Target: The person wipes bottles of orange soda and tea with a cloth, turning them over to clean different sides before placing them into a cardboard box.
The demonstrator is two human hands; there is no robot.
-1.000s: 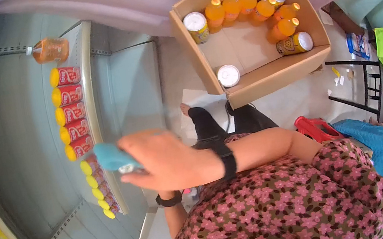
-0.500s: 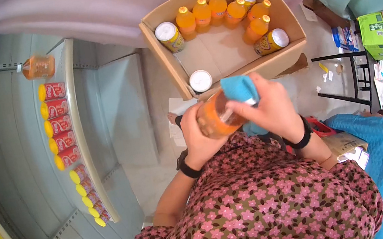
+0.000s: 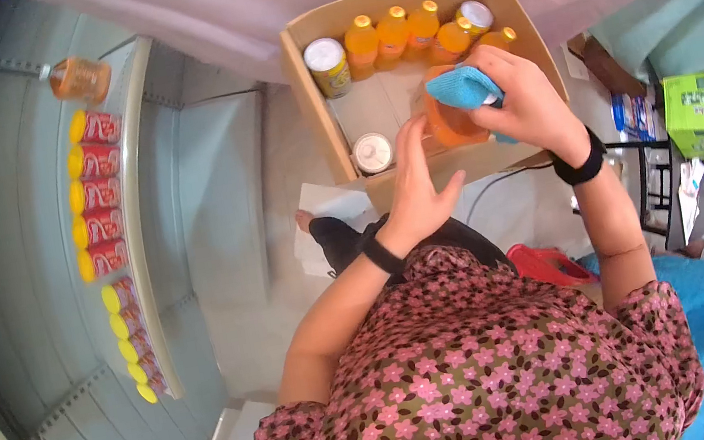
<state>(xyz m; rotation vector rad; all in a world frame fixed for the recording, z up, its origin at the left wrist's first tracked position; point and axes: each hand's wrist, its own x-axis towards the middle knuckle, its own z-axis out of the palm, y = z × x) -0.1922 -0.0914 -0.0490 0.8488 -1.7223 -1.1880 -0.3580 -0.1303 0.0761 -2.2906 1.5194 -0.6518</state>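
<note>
With a blue cloth (image 3: pixel 462 89) around its cap end, a large bottle of orange drink (image 3: pixel 453 126) is in my right hand (image 3: pixel 528 100), over the front part of the cardboard box (image 3: pixel 437 177). My left hand (image 3: pixel 415 196) is beside the bottle, fingers extended and thumb apart, holding nothing. Inside the box, small orange bottles (image 3: pixel 392 34) stand along the back, with a yellow can (image 3: pixel 328 67) at the left. A white-topped container (image 3: pixel 373 153) sits in the front left corner.
At the left, a shelf (image 3: pixel 142 161) carries several red jars with yellow lids (image 3: pixel 96 193) and an orange bottle (image 3: pixel 79 80). A green box (image 3: pixel 699 112) and a black-legged table (image 3: pixel 659 190) are at the right. A red item (image 3: pixel 548 264) lies near my right side.
My right hand has carried the large bottle forward over the box. My left hand has let go of it and opened. The view has shifted slightly.
</note>
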